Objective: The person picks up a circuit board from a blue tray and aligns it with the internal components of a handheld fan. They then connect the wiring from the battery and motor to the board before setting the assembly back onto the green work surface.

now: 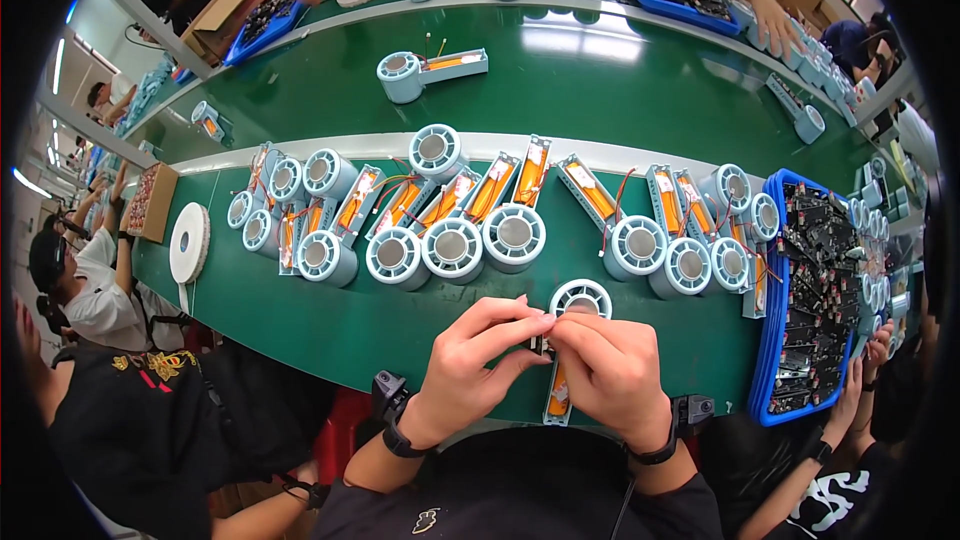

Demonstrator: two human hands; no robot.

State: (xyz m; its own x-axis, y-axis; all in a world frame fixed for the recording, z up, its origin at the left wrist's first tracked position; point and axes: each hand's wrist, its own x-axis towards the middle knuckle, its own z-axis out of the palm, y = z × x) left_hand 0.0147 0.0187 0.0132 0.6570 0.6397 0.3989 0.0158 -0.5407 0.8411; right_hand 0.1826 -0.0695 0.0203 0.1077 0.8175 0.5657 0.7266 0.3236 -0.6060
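In front of me lies a light blue handheld fan body [580, 297], its round head pointing away and its open handle [557, 395] toward me, with an orange battery pack inside. Above it my two hands meet. My left hand [480, 358] is closed in a pinch, thumb and fingers on a small part beside the handle. My right hand [615, 365] is pinched too, its fingertips touching those of the left and covering the middle of the fan body. The small part between the fingertips is mostly hidden, so I cannot make out its kind.
Several similar fan bodies [453, 248] stand in a row beyond my hands. Stacked blue trays [768, 340] with dark circuit boards are at right. A white tape roll [190, 243] lies left. Another fan body [400, 78] sits on the green belt [330, 90]. Co-workers sit on both sides.
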